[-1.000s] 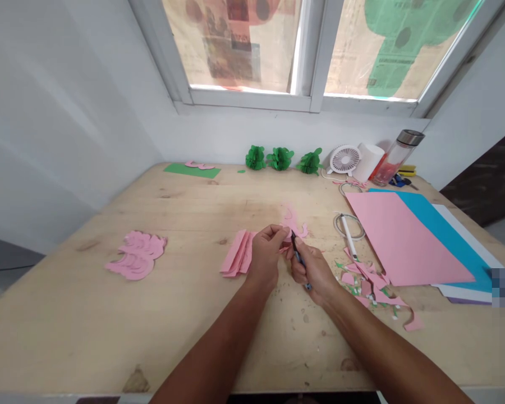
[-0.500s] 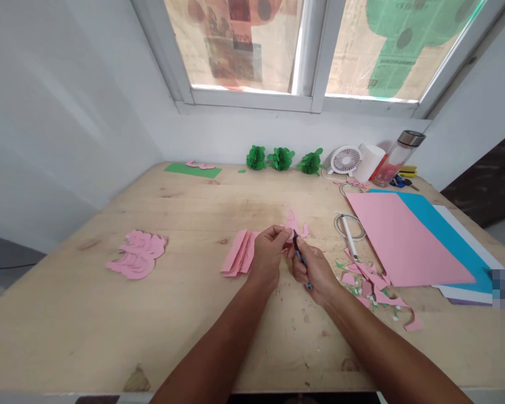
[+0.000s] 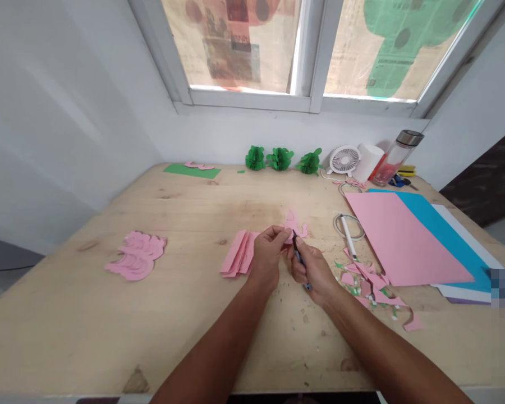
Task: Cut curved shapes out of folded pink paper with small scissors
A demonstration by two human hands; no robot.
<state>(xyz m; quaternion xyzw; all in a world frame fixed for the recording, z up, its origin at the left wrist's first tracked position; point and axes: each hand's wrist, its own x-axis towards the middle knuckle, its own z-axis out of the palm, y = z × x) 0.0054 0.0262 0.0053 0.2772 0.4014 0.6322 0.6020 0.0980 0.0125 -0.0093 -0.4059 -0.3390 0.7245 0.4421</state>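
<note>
My left hand pinches a small pink paper piece between thumb and fingertips, over the middle of the table. In my right hand is a slim hand tool with a dark pointed tip and a blue-grey handle. Its tip meets the pink paper beside my left fingertips; my fingers cover much of the handle, so its exact kind is unclear. Just beyond the hands lie pink paper cutouts. Folded pink paper strips rest left of my left hand, partly behind it.
Pink scalloped cutouts lie to the left. On the right are paper scraps, a white pen and coloured sheets. Green paper shapes, a small fan and a bottle stand along the wall.
Both hands stay almost in place, with the tool tip still at the pink paper. The whole view has shifted very slightly.
</note>
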